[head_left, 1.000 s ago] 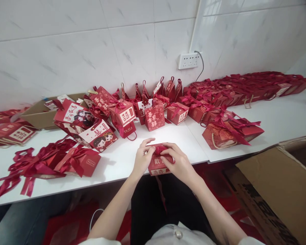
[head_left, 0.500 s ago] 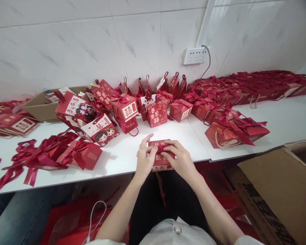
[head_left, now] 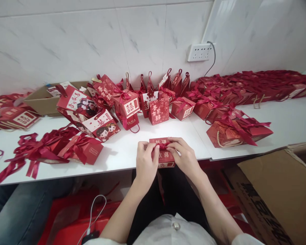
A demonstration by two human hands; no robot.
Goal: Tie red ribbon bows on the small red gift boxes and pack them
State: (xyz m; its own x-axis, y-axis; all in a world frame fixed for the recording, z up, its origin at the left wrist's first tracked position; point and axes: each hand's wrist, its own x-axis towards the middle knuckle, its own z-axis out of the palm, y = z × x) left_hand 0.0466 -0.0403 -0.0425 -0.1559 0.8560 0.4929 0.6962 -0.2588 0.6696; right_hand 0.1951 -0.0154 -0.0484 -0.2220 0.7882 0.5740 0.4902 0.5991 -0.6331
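A red gift box (head_left: pixel 165 159) with pale printed characters lies at the table's front edge, in front of my body. Across its top runs a dark red ribbon (head_left: pixel 163 146). My left hand (head_left: pixel 147 157) pinches the ribbon from the left, thumb against fingers. From the other side my right hand (head_left: pixel 181 153) pinches it too, its fingers curled over the box's right part. Both hands rest close against the box and partly cover it. The ribbon between the fingertips is bunched; its exact form is hard to make out.
Red gift boxes (head_left: pixel 159 110) stand along the back of the white table (head_left: pixel 127 149). Ribboned boxes (head_left: pixel 85 149) lie at left, a rope-handled one (head_left: pixel 223 134) at right. A cardboard carton (head_left: pixel 272 180) is at lower right. Another person's jeans (head_left: pixel 28 211) show at lower left.
My fingers have shifted on the ribbon, which is drawn flatter across the box top. My left fingers, raised before, are now curled in. The view has shifted slightly.
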